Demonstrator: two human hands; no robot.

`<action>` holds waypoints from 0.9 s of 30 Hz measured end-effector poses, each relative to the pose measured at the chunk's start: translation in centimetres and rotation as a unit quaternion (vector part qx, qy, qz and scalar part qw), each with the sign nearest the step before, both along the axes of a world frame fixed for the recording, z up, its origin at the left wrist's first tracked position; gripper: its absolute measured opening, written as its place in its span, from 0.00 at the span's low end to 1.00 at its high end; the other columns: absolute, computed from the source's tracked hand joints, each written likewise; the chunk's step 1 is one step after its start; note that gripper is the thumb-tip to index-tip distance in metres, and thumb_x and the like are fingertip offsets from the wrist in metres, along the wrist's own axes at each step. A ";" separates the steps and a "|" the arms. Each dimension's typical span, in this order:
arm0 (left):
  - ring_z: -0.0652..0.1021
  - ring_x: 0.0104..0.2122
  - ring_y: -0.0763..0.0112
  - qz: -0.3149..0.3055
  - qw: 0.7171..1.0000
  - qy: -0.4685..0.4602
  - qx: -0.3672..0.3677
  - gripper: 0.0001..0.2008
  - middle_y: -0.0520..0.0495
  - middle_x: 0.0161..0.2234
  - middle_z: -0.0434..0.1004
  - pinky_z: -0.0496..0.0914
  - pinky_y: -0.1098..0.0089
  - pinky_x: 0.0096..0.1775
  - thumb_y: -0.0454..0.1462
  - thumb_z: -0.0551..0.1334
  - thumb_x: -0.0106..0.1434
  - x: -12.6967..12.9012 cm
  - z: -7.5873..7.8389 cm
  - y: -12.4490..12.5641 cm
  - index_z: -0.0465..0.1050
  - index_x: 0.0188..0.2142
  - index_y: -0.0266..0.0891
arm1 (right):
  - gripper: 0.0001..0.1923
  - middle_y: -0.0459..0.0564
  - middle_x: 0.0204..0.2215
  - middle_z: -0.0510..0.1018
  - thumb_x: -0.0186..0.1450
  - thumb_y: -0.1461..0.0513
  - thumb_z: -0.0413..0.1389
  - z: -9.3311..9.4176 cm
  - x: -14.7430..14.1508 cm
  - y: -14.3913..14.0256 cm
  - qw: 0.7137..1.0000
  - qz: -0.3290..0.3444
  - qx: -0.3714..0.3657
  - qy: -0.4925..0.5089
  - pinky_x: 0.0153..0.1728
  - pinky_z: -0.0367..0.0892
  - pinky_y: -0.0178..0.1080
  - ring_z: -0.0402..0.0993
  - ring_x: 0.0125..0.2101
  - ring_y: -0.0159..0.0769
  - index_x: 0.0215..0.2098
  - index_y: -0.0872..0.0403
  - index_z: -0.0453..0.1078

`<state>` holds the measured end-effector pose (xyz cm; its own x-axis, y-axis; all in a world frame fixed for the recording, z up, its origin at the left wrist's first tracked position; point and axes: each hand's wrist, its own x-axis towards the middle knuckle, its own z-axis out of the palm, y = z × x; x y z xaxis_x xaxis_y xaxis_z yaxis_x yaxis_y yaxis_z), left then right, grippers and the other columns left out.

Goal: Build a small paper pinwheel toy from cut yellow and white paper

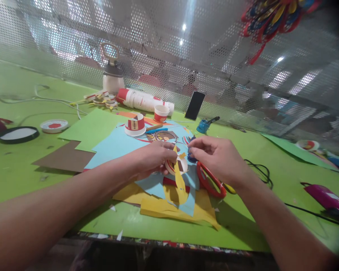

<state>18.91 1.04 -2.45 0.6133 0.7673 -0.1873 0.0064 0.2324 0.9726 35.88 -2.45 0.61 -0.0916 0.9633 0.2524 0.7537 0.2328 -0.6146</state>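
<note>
My left hand (158,156) is closed on a small round piece with a pale rim, which looks like a cut paper cup (182,165). A yellow paper strip (179,184) hangs down from it, pointed at the top. My right hand (214,152) is closed beside it, fingertips pinched at a dark blue thing (192,153) too blurred to name; whether they grip it is hidden. Below the right hand lies a red-handled tool (205,180), seemingly scissors. Light blue paper (107,146) and torn yellow paper (169,210) lie beneath the hands.
Behind stand a red-and-white paper cup (135,125), a smaller cup (161,113), stacked cups (144,99), a spray bottle (113,81), a leaning phone (194,105) and a blue jar (203,126). A magenta glue gun-like tool (326,197) lies right, with a black cord.
</note>
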 end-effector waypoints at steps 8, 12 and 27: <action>0.67 0.19 0.77 0.022 1.000 0.002 0.007 0.14 0.47 0.26 0.75 0.55 0.75 0.19 0.31 0.58 0.48 -0.4 0.3 0.2 0.70 0.37 0.35 | 0.11 0.50 0.28 0.78 0.62 0.61 0.52 0.0 1.1 0.8 0.988 -0.004 0.015 0.154 0.33 0.72 0.38 0.75 0.28 0.34 0.31 0.57 0.74; 0.70 0.22 0.75 0.032 0.999 -0.002 0.013 0.19 0.46 0.28 0.76 0.57 0.75 0.21 0.30 0.58 0.48 -0.5 0.6 0.2 0.70 0.43 0.34 | 0.13 0.50 0.30 0.78 0.62 0.55 0.55 -0.4 1.0 0.9 0.988 0.057 -0.074 0.125 0.34 0.71 0.38 0.74 0.30 0.34 0.36 0.57 0.74; 0.66 0.17 0.76 0.013 0.999 0.035 0.027 0.26 0.47 0.24 0.75 0.53 0.75 0.19 0.33 0.59 0.50 -0.4 0.6 -0.2 0.65 0.51 0.34 | 0.13 0.50 0.29 0.79 0.61 0.62 0.55 -1.1 0.4 0.6 0.988 0.072 -0.095 0.094 0.33 0.71 0.39 0.75 0.30 0.35 0.44 0.57 0.70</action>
